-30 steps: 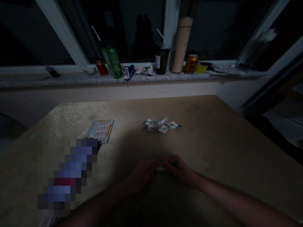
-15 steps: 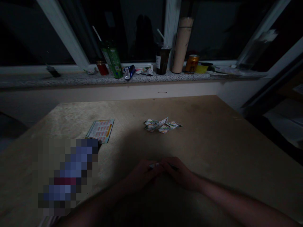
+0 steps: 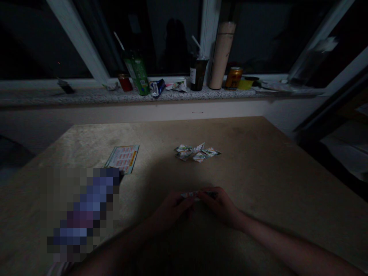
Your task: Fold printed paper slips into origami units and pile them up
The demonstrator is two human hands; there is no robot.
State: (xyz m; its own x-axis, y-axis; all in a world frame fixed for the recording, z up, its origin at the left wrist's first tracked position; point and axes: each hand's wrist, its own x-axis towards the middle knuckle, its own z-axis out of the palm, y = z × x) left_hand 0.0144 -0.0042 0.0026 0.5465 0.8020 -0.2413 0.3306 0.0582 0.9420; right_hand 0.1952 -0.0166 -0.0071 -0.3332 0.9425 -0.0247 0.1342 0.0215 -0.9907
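Note:
Near the front of the table, a small piece of folded printed paper is pinched between both hands. My left hand is closed on its left part, thumb on top. My right hand grips its right part, fingers bent over the far edge. Deep shadow hides some of the fingers and the paper's lower side. Beyond the hands lie several folded paper pieces with the same kind of print, pointed and grouped together.
A printed card lies left on the table, with a blurred-out bluish object before it. The stone sill behind carries a green bottle, a dark cup with a straw, a tall flask and a can.
My hands have shifted slightly up and apart, the right one more. More of the folded paper now shows between them. The pieces beyond have stayed put.

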